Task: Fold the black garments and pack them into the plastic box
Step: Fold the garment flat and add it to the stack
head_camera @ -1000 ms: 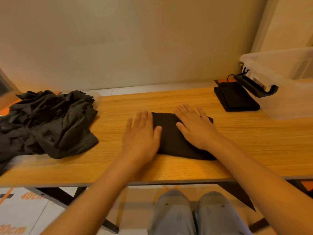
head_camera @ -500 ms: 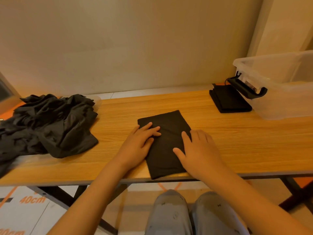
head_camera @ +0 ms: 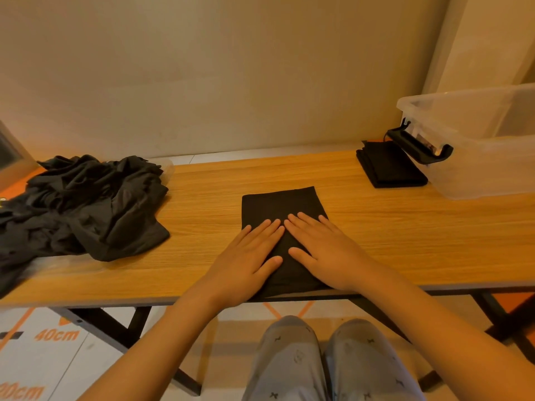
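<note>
While the left hand [head_camera: 246, 257] and right hand [head_camera: 328, 250] lie flat on the folded cloth [head_camera: 282, 205], gripping nothing, the box [head_camera: 480, 172] sits nearer the right hand.

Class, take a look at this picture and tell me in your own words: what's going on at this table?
A person sits at a wooden table folding clothes. The left hand and right hand press flat, side by side, on a folded black garment near the front edge. A heap of unfolded black garments waits on the left. One folded stack lies on the table beside the clear plastic box; no black cloth shows in the box.
</note>
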The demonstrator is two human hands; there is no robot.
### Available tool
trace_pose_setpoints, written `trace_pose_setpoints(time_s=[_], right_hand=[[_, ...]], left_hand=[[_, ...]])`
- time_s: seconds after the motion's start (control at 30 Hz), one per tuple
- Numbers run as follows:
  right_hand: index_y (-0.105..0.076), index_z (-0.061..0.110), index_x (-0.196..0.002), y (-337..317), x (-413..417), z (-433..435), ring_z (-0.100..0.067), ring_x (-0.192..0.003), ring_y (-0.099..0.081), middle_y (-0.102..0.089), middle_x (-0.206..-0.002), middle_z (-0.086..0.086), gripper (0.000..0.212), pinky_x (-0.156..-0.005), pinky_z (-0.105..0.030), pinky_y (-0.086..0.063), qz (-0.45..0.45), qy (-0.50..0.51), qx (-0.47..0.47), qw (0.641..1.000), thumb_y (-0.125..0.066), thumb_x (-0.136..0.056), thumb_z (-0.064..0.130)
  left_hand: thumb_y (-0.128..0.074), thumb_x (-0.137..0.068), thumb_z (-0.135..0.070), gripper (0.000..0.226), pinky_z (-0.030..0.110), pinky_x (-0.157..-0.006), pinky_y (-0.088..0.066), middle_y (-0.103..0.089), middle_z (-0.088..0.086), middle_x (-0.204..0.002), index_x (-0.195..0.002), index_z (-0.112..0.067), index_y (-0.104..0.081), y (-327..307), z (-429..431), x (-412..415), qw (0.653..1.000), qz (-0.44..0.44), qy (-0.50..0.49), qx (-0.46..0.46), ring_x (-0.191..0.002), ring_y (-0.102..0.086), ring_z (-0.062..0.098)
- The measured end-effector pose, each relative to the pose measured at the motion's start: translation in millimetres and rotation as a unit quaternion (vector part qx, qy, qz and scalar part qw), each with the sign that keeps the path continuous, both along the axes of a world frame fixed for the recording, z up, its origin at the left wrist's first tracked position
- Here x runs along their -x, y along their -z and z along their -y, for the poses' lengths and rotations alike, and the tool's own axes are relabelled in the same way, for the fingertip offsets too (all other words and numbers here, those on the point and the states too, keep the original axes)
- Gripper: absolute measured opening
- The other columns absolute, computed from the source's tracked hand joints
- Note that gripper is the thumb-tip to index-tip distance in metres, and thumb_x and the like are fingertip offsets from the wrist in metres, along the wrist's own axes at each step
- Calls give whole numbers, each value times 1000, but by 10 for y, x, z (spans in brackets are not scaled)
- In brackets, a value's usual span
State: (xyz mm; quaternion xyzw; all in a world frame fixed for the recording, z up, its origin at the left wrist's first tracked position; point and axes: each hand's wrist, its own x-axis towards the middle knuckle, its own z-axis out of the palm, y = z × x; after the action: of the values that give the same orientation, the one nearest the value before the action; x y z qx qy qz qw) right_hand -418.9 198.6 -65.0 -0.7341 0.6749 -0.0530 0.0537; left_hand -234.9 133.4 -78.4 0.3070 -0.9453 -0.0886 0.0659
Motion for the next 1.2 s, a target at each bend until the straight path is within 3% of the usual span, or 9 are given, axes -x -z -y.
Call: trace_pose_setpoints(time_s=[0.3, 0.43, 0.67, 0.8, 0.93, 1.03, 1.1, 1.17, 1.2], right_hand=[[2, 19, -154, 72, 12, -337, -14, -148, 6, 4, -161, -1, 68, -119, -32, 1, 55, 191, 15, 980, -19, -99, 54], [-2, 21, -154, 75, -14, -368, -14, -148, 5, -2, -161, 3, 66, -120, -34, 1, 62, 194, 19, 979, -17, -99, 55], [-15, 25, -153, 29, 20, -451, -10, -147, -4, -14, -160, 7, 60, -118, -29, -5, 107, 170, 52, 978, -27, -100, 50], [-7, 27, -153, 34, -15, -523, -4, -146, 5, -3, -160, 10, 65, -115, -23, 3, 96, 106, 79, 987, -30, -98, 53], [-1, 31, -152, 62, -24, -620, 3, -136, 18, 8, -158, 15, 91, -110, -22, 10, 31, 20, 34, 999, -7, -76, 80], [0, 31, -152, 125, 56, -618, -1, -137, 17, 13, -153, 16, 91, -110, -23, 9, 4, -2, 44, 999, -33, -80, 76], [-21, 26, -151, 188, 84, -623, -9, -142, -5, -15, -158, 6, 91, -117, -33, -12, -13, -24, 93, 995, -67, -79, 56], [-46, 20, -141, 234, 112, -640, -19, -135, -39, -47, -145, -2, 93, -106, -39, -37, -22, -41, 116, 992, -87, -61, 43], [-51, 20, -137, 259, 136, -658, -21, -130, -48, -53, -139, -3, 92, -101, -38, -39, -30, -52, 124, 990, -90, -56, 40]], left_hand=[[-17, -92, -62, 66, 13, -113, 9, 3, -21, -157, -151, -35, -4, -27, -374, -175, 997, -79, -14, -3, -141, 9, -10], [-8, -87, -69, 77, 15, -113, 12, 7, -17, -158, -153, -30, -4, 71, -437, -189, 997, -52, -42, 40, -142, 16, -6], [-29, -78, -80, 95, 19, -115, 10, 13, -18, -157, -153, -30, 1, 75, -394, -220, 999, -31, -9, 34, -142, 17, -4], [-50, -89, -54, 80, 26, -119, 2, 1, -14, -159, -153, -29, -8, 108, -366, -290, 997, -48, 22, 62, -145, 7, -1], [-59, -90, -37, 72, 38, -117, -13, -22, -3, -158, -151, -21, -24, 196, -367, -388, 992, -52, 27, 112, -146, -15, 10], [-64, -86, -33, 75, 39, -115, -21, -27, -1, -156, -150, -20, -27, 254, -364, -424, 989, -55, 31, 134, -144, -22, 13], [-72, -82, -28, 81, 34, -116, -20, -28, -1, -156, -150, -20, -29, 287, -355, -443, 988, -53, 34, 141, -144, -22, 11], [-74, -82, -20, 78, 25, -118, -14, -30, -4, -155, -148, -22, -33, 295, -361, -481, 990, -65, 38, 123, -144, -21, 8], [-71, -84, -16, 73, 20, -118, -12, -31, -6, -154, -147, -23, -35, 282, -374, -504, 990, -81, 42, 109, -143, -21, 5]])
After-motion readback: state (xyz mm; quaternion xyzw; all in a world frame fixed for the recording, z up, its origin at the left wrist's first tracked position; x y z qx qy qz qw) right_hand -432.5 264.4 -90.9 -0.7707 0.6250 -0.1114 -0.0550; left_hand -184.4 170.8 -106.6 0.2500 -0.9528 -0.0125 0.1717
